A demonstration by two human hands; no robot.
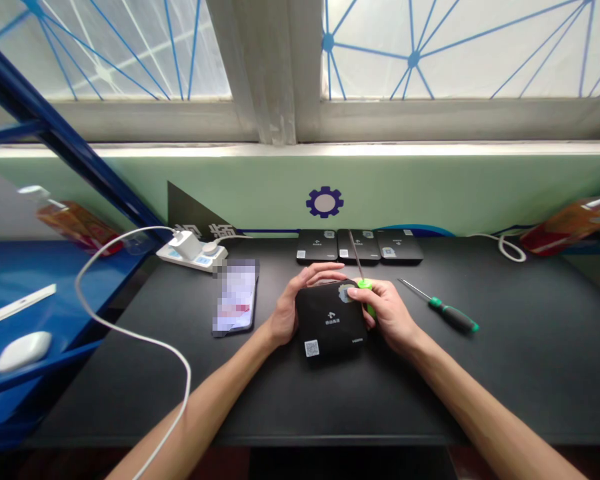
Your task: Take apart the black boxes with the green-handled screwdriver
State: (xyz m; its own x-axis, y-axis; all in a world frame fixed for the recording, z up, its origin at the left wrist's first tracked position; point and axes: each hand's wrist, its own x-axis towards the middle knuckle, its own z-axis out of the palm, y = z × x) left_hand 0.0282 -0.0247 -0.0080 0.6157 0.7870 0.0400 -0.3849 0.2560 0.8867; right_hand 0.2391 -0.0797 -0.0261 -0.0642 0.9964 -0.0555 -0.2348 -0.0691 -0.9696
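Gripping a black box [330, 320]
Left hand [286, 308] is clasping nine o'clock, right hand [389, 312] two, also clutching a screwdriver [365, 285] pointing toward eleven.

Likely a workshop: black bench [265, 397], lime-handled screwdriver [365, 285], lined-up boxes [367, 248].

room nearside of box [330, 333]; phone [237, 300] blocks left, loose screwdriver [444, 311] right
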